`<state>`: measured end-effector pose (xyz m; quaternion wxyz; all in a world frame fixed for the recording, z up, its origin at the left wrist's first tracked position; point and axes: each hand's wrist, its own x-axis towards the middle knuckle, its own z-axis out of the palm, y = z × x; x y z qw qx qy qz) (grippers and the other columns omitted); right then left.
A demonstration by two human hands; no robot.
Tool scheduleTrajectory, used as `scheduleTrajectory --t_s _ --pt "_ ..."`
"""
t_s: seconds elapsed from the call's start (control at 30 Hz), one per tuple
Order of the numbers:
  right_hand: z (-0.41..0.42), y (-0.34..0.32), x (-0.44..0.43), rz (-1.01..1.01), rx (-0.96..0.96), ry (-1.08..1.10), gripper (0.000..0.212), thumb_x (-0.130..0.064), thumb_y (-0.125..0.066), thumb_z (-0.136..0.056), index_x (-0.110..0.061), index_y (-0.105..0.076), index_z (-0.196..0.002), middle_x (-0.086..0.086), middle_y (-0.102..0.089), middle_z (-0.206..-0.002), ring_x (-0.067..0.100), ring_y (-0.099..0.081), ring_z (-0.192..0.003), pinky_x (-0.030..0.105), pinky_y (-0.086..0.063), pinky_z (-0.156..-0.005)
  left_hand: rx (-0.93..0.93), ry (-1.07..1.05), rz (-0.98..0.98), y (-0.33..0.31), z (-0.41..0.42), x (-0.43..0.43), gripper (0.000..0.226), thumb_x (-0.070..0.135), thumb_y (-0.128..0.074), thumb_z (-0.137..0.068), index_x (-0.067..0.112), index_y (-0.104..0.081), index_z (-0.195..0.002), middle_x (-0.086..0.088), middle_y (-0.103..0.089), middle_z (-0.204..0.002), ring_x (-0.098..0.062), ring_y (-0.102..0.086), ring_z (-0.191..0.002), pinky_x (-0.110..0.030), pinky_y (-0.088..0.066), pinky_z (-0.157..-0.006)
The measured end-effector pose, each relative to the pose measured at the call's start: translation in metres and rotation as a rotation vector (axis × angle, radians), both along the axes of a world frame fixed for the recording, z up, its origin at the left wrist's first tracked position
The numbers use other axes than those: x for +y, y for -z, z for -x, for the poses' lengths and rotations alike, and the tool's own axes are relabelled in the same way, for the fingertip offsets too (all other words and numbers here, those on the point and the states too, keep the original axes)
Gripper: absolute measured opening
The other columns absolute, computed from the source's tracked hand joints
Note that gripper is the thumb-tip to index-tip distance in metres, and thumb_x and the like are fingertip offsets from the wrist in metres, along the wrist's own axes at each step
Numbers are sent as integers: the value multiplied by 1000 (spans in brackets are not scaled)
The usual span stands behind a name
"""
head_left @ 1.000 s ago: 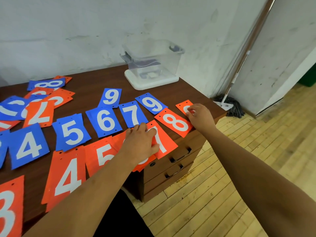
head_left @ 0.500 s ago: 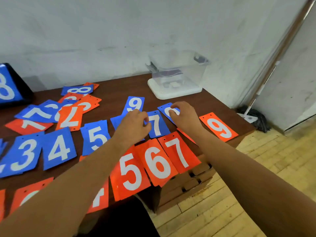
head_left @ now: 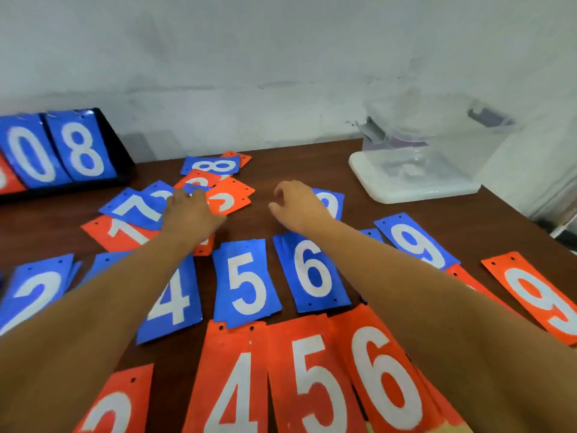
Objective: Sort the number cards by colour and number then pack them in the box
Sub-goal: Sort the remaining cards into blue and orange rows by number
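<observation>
our left hand now rests palm down, fingers spread, on the unsorted heap at upper centre of the frame; half a second ago it sat on the blue row near the 7. whether it pinches a card we cannot tell. our right hand has left the blue 9 region and hovers loosely curled, holding nothing, over bare table just left of a partly hidden blue card.

judgement: both hands have moved from the ordered rows to the loose cards, so sorting continues and packing has not begun.

the blue row (4, 5, 6, 9) crosses mid frame; the orange row (4, 5, 6) fills the lower frame, with an orange 9 close to the table edge at right. the clear box stands on its white lid at upper right, well apart from the heap. a scoreboard stand occupies upper left. open room lies between heap and box.
</observation>
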<state>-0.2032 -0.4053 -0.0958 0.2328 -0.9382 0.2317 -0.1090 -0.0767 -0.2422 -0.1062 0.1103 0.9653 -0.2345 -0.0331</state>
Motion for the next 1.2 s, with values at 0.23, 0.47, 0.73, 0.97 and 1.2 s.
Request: scheduleTrajectory --t_s 0.23,0.47,0.73,0.97,1.2 --pt "-75 19 27 80 130 98 57 -47 -57 -92 -5 -50 -130 18 -48 -133 34 -46 -123 43 -42 -99 70 161 -149 0 -37 13 79 51 -68 -85 19 -35 -150 -15 -41 -150 -32 -37 -137 -42 -32 -112" --pt "-108 16 28 -127 271 234 61 -32 -69 -87 -12 -44 -138 16 -43 -144 36 -38 -133 43 -34 -108 134 48 49 6 -51 17 95 46 -82 -73 24 -31 -150 -18 -41 -147 -34 -47 -129 -42 -44 -100" --pt "-101 11 15 -289 168 294 29 -14 -59 -92 -6 -56 -120 14 -58 -117 31 -57 -114 34 -49 -85 113 108 -135 1 -68 14 88 55 -65 -86 19 -25 -155 -18 -33 -155 -37 -27 -143 -47 -25 -116" --pt "-69 6 18 -585 -145 253 36 -4 -60 -92 -17 -55 -125 -1 -58 -117 13 -54 -104 18 -43 -62 11 139 225 3 -74 20 66 22 -72 -88 26 -41 -146 -15 -39 -143 -34 -36 -136 -44 -33 -110" --pt "-35 -20 25 -909 -457 373 10 -1 -57 -87 -8 -65 -88 10 -68 -79 18 -60 -64 26 -48 -55 -23 45 748 -50 -59 49 20 17 -60 -95 9 -75 -105 -5 -72 -100 -17 -65 -97 -29 -50 -92"
